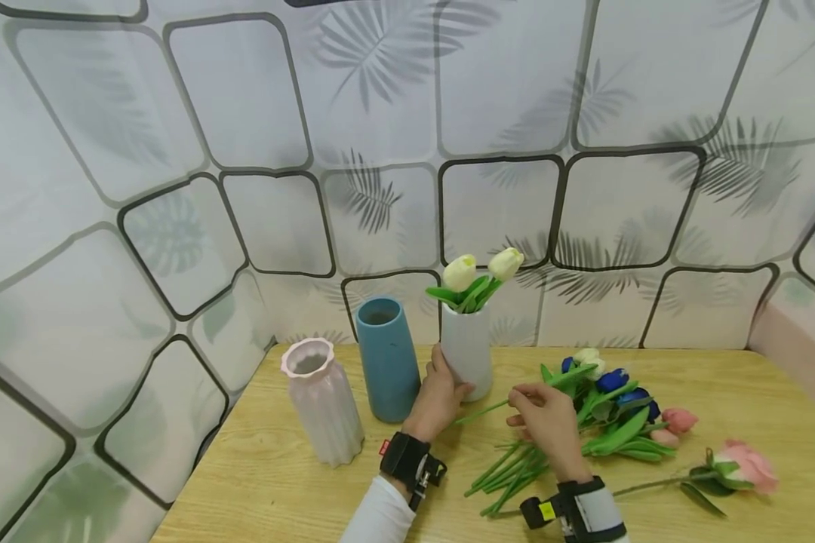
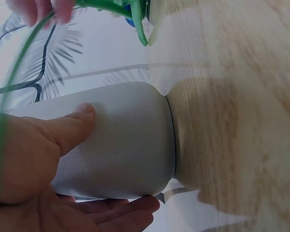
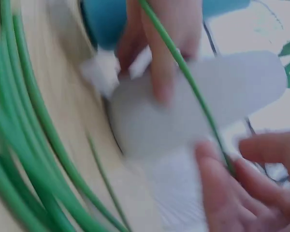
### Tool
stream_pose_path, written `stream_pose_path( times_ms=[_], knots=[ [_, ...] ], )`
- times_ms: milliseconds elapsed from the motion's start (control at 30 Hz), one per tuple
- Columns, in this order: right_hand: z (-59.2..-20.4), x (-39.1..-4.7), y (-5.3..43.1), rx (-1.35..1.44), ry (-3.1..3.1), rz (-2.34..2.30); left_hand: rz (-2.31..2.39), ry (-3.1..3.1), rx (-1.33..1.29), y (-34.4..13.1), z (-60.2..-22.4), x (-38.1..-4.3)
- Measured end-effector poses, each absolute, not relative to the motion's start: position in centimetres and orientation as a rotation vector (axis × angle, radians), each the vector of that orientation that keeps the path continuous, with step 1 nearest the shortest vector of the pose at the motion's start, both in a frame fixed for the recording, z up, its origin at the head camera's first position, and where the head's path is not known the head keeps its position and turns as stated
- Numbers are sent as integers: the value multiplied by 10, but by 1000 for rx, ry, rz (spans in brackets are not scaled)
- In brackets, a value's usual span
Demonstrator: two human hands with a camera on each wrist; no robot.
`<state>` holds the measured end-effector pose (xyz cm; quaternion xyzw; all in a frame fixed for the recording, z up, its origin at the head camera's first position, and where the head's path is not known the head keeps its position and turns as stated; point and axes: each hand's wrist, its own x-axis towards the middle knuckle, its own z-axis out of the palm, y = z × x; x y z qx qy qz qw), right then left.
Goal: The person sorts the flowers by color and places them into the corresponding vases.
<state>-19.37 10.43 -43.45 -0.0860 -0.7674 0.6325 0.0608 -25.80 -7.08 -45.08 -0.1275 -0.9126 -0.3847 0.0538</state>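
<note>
A white vase (image 1: 467,354) stands upright on the table, two white tulips (image 1: 460,273) with green leaves rising from its mouth. My left hand (image 1: 441,396) grips its lower part, the thumb (image 2: 77,126) along one side and fingers round the other. Just right of it, my right hand (image 1: 546,422) pinches a thin green flower stem (image 3: 191,79), which slants across in front of the vase, outside it. The stem's flower end overlaps the pile of flowers in the head view. Below the right hand lie the bunched green stems (image 1: 509,479) of that pile.
Left of the white vase stand a blue vase (image 1: 389,362) and a pale pink ribbed vase (image 1: 326,411). Blue flowers (image 1: 613,380), pink tulips (image 1: 679,420) and a white tulip (image 1: 588,360) lie at right, with a pink rose (image 1: 747,464) nearer the front. A patterned curtain (image 1: 394,219) hangs behind the table.
</note>
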Motion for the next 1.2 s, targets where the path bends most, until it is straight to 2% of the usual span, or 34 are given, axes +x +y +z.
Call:
stream_pose_path(
  times_ms=[300,533,833,1200],
  knots=[
    [-443,-195,76,-574,-1647,2499,-1127,-2763,-369,-71,-451,-258],
    [-441,-193,75,-442,-1583,2623,-1128,-2766,-369,-71,-449,-257],
    [-429,-190,68,-268,-1652,2357,-1151,-2720,-439,-73,-450,-257],
    [-423,-187,66,18,-1567,1726,-1160,-2752,-395,-73,-451,-258]
  ],
)
